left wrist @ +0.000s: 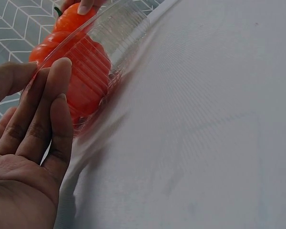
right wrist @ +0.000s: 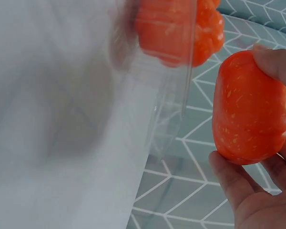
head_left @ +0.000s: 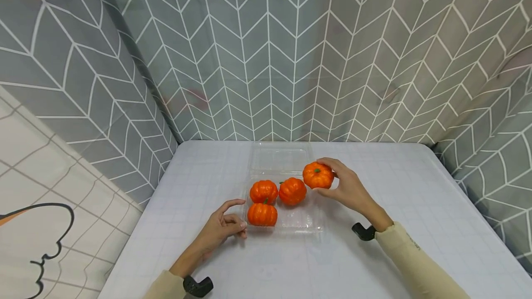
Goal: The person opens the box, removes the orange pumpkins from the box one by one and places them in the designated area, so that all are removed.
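One left grip, fingers loosely bent, at the left rim of a clear plastic box on the white-covered desk; whether pinching the rim or only lying against it, impossible to tell. Inside the box, at left, an orange rear pumpkin and, touching just in front, a front pumpkin, green stem toward the back. To the right of these, also inside, a third pumpkin, tipped over, stem toward the upper left. All glossy, rounded and grooved. Behind, along the back edge of the box, a clear lid, laid open. Farther right, at the back right corner of the box in the head view, a fourth pumpkin, bright orange, squat, ribbed, short green stem facing up; in the right wrist view, a shiny side with pale flecks. Held in the right grip, thumb and fingers spread just enough to span opposite sides. Farthest right, a beige sleeve.
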`<state>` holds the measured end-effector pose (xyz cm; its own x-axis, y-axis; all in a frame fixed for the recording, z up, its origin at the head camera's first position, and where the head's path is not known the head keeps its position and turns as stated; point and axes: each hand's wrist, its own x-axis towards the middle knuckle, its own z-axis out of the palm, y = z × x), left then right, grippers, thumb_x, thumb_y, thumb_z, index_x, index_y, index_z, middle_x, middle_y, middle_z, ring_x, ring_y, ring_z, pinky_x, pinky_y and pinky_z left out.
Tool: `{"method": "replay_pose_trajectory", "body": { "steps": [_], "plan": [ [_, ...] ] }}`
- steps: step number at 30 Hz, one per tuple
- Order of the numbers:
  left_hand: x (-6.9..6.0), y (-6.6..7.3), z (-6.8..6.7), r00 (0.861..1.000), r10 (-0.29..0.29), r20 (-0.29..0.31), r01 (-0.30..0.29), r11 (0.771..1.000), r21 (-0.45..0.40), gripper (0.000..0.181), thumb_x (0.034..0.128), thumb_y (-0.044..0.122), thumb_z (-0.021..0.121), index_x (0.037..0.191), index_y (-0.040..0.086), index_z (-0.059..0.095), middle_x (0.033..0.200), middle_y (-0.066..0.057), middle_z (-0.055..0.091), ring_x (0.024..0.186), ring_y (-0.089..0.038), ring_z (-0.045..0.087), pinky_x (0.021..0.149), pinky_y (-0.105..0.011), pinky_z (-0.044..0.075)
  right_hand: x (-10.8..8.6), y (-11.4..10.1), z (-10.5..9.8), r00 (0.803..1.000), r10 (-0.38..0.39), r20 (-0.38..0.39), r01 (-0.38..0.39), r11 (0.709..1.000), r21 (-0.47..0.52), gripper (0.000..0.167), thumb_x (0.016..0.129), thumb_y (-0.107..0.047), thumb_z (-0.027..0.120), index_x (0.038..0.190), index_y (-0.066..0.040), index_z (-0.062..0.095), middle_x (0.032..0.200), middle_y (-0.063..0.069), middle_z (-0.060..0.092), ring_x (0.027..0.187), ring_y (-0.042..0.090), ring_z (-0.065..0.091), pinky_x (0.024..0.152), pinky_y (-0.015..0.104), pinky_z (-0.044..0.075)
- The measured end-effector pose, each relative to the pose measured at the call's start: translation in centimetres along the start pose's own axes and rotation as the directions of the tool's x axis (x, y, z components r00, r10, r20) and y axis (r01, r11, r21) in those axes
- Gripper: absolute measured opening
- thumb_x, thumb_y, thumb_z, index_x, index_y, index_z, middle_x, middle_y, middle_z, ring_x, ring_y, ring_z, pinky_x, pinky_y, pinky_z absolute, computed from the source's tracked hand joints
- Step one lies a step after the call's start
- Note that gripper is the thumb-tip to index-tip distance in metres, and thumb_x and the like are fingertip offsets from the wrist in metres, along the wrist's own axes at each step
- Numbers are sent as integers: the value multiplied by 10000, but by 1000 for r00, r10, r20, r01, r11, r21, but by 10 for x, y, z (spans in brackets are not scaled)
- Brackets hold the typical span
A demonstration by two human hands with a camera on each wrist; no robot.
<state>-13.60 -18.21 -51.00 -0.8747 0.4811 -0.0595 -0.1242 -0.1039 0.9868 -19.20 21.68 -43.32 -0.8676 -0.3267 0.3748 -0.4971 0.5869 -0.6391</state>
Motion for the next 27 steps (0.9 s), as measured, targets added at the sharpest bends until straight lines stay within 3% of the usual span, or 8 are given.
{"method": "replay_pose_trajectory", "body": {
  "steps": [27],
  "plan": [
    [0,1,-1,1000,-7,-7,7,1000,-5,731,960,57,728,1565,72,317,906,-81,723,784,-231,730,857,-413,603,2,51,-6,994,94,-58,-96,995,-32,722,795,-155,916,1411,-74,548,1425,145,549,1266,349,545,1006,573,509]
  ]
}}
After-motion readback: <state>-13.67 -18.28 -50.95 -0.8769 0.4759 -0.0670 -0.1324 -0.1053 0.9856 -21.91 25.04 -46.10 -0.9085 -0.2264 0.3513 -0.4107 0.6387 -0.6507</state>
